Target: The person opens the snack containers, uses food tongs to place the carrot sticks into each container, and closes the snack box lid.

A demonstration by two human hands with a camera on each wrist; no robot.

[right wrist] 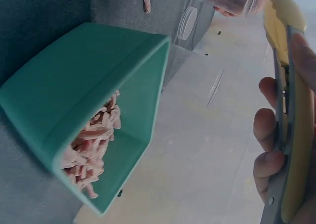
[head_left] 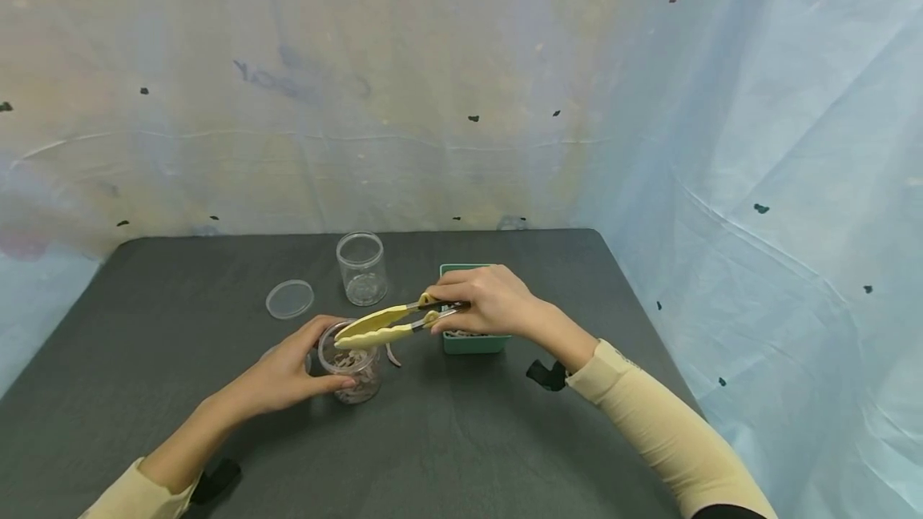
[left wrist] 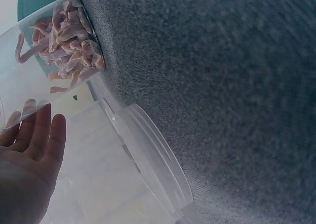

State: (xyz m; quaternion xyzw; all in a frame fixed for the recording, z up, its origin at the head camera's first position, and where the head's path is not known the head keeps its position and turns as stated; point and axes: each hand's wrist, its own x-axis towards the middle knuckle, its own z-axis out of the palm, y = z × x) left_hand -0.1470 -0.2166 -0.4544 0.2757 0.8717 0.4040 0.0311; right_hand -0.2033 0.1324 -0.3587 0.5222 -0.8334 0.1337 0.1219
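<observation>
Lower centre of head view: left hand (head_left: 288, 377) curled partway round a clear jar (head_left: 364, 384) of pinkish strips (left wrist: 71, 44). Right hand (head_left: 497, 300), right of centre, closed around yellow tongs (head_left: 389, 335), tips over jar's mouth. Green container (head_left: 473, 345) beneath right hand.

Tongs (head_left: 382, 335) bridge the gap between the front jar (head_left: 360, 388) and the box (head_left: 473, 345), barring a straight drop there. The left hand (head_left: 294, 371) blocks the jar's left side; the right hand (head_left: 489, 299) covers much of the box's mouth. A narrow lane parts lid (head_left: 290, 299) from rear jar (head_left: 362, 269). Nearer the person, the worktop (head_left: 404, 455) lies free.
</observation>
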